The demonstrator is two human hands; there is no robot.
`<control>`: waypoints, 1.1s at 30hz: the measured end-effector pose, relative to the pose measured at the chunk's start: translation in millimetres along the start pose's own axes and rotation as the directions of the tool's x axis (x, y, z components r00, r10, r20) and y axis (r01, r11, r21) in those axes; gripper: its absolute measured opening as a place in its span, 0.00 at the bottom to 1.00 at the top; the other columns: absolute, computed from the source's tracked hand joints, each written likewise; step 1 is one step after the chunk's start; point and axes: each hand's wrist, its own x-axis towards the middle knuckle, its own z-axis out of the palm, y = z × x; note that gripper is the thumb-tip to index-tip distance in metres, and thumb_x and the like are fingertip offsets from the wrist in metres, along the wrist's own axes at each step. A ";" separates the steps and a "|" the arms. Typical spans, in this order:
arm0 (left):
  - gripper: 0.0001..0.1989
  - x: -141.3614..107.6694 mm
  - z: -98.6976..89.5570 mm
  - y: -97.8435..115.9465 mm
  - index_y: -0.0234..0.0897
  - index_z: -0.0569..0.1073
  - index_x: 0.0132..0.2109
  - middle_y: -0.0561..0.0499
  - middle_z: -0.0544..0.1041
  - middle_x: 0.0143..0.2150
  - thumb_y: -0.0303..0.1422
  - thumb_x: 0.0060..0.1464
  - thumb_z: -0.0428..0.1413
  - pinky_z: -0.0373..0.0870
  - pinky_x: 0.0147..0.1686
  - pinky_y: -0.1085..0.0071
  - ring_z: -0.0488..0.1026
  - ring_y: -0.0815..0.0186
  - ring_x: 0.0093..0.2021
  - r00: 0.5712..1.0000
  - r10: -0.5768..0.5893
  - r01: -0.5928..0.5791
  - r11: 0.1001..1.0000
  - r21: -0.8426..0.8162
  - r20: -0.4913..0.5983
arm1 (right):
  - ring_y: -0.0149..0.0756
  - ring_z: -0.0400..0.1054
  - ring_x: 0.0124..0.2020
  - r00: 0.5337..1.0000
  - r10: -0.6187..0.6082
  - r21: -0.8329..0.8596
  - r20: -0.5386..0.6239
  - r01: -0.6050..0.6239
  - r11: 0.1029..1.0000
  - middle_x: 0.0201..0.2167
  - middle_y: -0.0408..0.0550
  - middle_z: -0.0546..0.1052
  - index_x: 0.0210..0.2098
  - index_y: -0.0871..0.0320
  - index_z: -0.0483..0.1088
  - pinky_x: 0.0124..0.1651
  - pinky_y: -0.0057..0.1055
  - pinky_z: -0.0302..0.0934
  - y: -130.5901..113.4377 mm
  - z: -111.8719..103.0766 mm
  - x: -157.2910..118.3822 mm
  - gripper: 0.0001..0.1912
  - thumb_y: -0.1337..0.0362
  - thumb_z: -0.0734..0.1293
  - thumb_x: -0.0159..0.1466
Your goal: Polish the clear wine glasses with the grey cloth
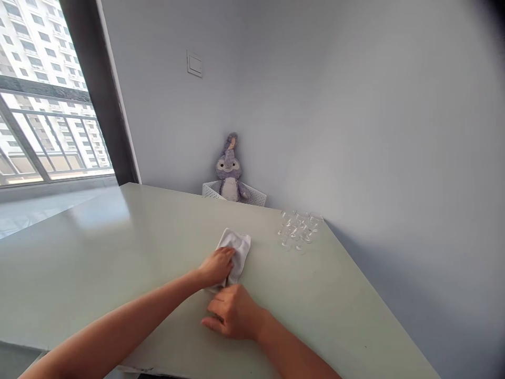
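Cloth point(241, 244) lies between the near and far edges of your desk point(158, 226), under your left hand point(218, 266), its grip unclear; your right hand point(235, 312) curls loosely, thumb apart, just beside. Glasses point(302, 227) stand near the far right corner.

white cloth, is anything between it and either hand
Nothing visible: the left hand is on the white cloth, and the right hand is by its near end, contact unclear. The clear glasses stand off to the right.

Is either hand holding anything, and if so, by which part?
The left hand lies over the white cloth's middle; whether it grips or only presses cannot be told. The right hand holds nothing visible.
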 end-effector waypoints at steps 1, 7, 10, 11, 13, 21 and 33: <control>0.21 3.1 7.7 3.5 0.36 0.63 0.55 0.46 0.63 0.58 0.31 0.52 0.45 0.53 0.58 0.62 0.58 0.59 0.58 0.999 0.029 -0.030 0.999 0.017 0.028 | 0.29 0.60 0.21 1.000 -0.017 -0.004 0.007 0.017 1.000 0.18 0.41 0.70 0.21 0.57 0.65 0.23 0.28 0.48 -4.9 2.1 1.1 0.19 0.53 0.57 0.61; 0.29 56.1 29.4 -3.0 0.34 0.56 0.60 0.42 0.52 0.63 0.46 0.57 0.42 0.43 0.60 0.58 0.46 0.55 0.63 0.966 0.206 -0.206 0.978 -0.015 0.155 | 0.28 0.59 0.19 0.999 -0.030 0.023 0.040 0.029 0.999 0.18 0.39 0.68 0.21 0.56 0.65 0.21 0.27 0.48 -19.9 16.9 4.8 0.16 0.53 0.59 0.58; 0.30 89.5 29.8 -18.7 0.36 0.55 0.61 0.43 0.50 0.64 0.47 0.56 0.42 0.42 0.60 0.60 0.45 0.56 0.63 0.966 0.174 -0.174 0.985 -0.013 0.194 | 0.26 0.57 0.18 1.000 0.020 0.087 0.002 -0.020 0.996 0.17 0.38 0.66 0.21 0.56 0.65 0.21 0.26 0.48 -17.5 18.3 3.2 0.12 0.58 0.60 0.57; 0.30 98.8 28.9 -26.5 0.36 0.55 0.61 0.42 0.50 0.64 0.47 0.56 0.42 0.43 0.60 0.60 0.46 0.55 0.63 0.970 0.144 -0.147 0.989 -0.002 0.195 | 0.26 0.56 0.18 0.999 0.042 0.111 -0.012 -0.041 0.993 0.17 0.38 0.66 0.20 0.57 0.65 0.21 0.25 0.48 -16.3 18.0 2.4 0.11 0.59 0.60 0.56; 0.30 113.0 24.4 -46.9 0.33 0.56 0.60 0.40 0.50 0.64 0.46 0.56 0.42 0.43 0.59 0.59 0.46 0.54 0.63 0.980 0.077 -0.084 0.996 0.027 0.181 | 0.26 0.56 0.18 0.996 0.080 0.164 -0.032 -0.074 0.984 0.16 0.38 0.65 0.21 0.57 0.65 0.21 0.24 0.48 -14.0 16.8 0.8 0.09 0.62 0.60 0.55; 0.30 103.7 -28.4 -168.5 0.28 0.56 0.59 0.34 0.51 0.62 0.45 0.56 0.39 0.46 0.56 0.55 0.46 0.51 0.62 0.963 -0.261 0.248 0.955 0.164 0.061 | 0.24 0.56 0.19 0.988 0.157 0.264 -0.007 -0.149 0.953 0.17 0.38 0.65 0.22 0.57 0.65 0.24 0.22 0.50 -8.0 12.2 -3.6 0.06 0.64 0.61 0.55; 0.32 -79.6 -151.6 -302.2 0.22 0.54 0.59 0.31 0.49 0.63 0.44 0.56 0.34 0.49 0.54 0.56 0.48 0.49 0.61 0.519 -0.840 0.835 0.458 0.304 -0.159 | 0.26 0.62 0.21 0.982 0.187 0.328 -0.009 -0.174 0.929 0.21 0.38 0.71 0.27 0.56 0.67 0.26 0.23 0.52 -6.1 16.8 -7.0 0.05 0.65 0.61 0.56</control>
